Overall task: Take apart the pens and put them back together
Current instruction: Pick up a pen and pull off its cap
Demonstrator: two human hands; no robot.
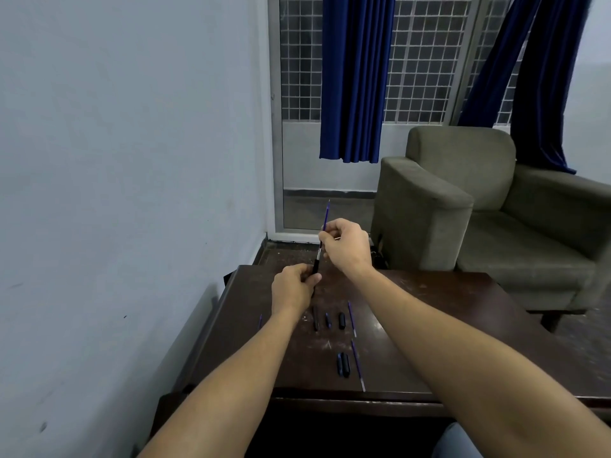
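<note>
Head view: a black pen barrel (316,261) is held nearly upright above a dark table (446,325), its lower end gripped by the left hand (292,289). A thin blue refill (326,214) jutting from its top is pinched by the right hand (345,244). Loose pen parts (342,320) are laid out on the table below

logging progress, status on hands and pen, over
Left hand grips pen barrel. Right hand pinches blue refill, in line with barrel. Loose parts on table, nothing between the hands.
</note>
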